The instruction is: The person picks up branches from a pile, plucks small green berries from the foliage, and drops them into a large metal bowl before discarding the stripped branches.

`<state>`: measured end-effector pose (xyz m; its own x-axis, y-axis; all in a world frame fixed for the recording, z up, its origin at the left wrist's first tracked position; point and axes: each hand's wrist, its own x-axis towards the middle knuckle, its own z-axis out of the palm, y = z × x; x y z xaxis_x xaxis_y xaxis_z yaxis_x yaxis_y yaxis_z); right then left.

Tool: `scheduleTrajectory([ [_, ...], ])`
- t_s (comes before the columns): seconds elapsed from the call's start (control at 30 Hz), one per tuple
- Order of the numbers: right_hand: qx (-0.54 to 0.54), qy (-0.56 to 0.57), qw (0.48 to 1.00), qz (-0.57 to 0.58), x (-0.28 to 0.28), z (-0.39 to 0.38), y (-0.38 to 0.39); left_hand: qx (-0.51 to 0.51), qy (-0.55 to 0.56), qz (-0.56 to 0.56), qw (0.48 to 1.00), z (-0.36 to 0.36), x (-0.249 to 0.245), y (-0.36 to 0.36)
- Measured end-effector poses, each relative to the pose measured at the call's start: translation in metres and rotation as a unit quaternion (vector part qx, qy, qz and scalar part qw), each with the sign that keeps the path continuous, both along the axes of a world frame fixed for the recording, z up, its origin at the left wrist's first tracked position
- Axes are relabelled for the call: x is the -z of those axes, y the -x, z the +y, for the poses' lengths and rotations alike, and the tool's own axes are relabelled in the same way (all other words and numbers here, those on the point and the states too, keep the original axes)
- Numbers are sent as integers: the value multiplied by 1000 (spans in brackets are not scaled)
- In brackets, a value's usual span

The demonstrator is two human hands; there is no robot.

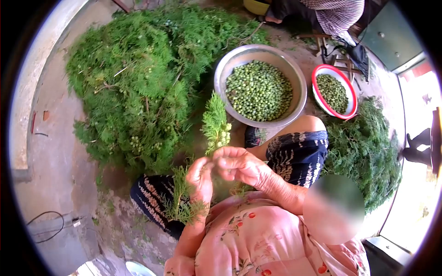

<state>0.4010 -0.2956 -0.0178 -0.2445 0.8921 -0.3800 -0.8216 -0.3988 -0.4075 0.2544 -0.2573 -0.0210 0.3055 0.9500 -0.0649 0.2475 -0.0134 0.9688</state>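
Above my lap I hold a leafy evergreen sprig [213, 120] with a cluster of pale green cones [224, 135] on its side. My left hand [199, 177] is closed, its thumb and finger pinching near the sprig's lower end. Against it, the bent fingers of my right hand [241, 166] close at the same spot, just below the cones; the exact grip of the fingertips is hidden. More green foliage [180, 198] hangs beside my left wrist. Beyond my hands stands a wide metal basin [298, 99] holding many round green cones.
A large heap of cut evergreen branches [133, 87] lies at the left. On the right are a red-rimmed bowl [314, 82] of smaller-looking green cones and another branch pile [366, 156]. Another person's checked garment [338, 14] shows at the top, near a wooden stool [345, 64].
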Motion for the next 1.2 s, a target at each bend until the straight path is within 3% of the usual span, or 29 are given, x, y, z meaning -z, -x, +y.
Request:
scheduleTrajectory([
  [0.13,-11,-26,999,-29,5,-4,0,7,0,52,999,-1,7,-1],
  [0.2,-28,-39,965,-257,-7,-6,5,13,-5,62,998,-1,13,0],
  [0.23,-48,-22,950,-307,-16,-5,5,21,-7,58,998,-1,13,1],
  [0.27,-27,-88,927,-365,-8,-6,7,30,-10,53,998,1,12,0],
  [0.3,-18,-92,924,-371,-16,-9,5,18,23,21,999,0,7,-1],
  [0.33,-10,-97,921,-376,-24,-11,3,-26,38,80,996,3,6,-1],
  [0.37,23,-144,896,-419,-21,-13,5,-40,25,57,997,11,12,5],
  [0.47,10,-47,951,-306,-31,-14,-7,-76,41,-32,996,20,16,14],
  [0.5,32,-28,954,-298,-25,-12,-11,-95,34,-52,994,22,21,17],
  [0.53,77,8,976,-204,-18,-10,-15,-113,27,-73,991,23,23,17],
  [0.57,116,44,981,-152,-13,-8,-23,-168,87,-96,977,20,19,14],
  [0.6,154,79,980,-98,-10,-5,-31,-174,95,-133,971,21,21,15],
  [0.63,173,95,959,-201,-16,-2,-38,-177,113,-132,969,21,18,16],
  [0.67,238,71,963,-108,15,-1,-50,-184,130,-128,966,22,14,17],
  [0.8,397,91,913,-24,32,24,-100,-182,186,-129,957,20,7,16],
  [0.93,453,61,884,-97,16,37,-137,-196,190,-158,949,19,-2,12],
  [1.07,481,39,871,-93,33,38,-170,-193,204,-202,938,21,-6,13],
  [1.13,527,96,839,-92,38,39,-173,-178,206,-235,933,20,-11,11],
  [1.2,481,68,856,-177,41,37,-164,-174,194,-230,938,18,-12,10],
])
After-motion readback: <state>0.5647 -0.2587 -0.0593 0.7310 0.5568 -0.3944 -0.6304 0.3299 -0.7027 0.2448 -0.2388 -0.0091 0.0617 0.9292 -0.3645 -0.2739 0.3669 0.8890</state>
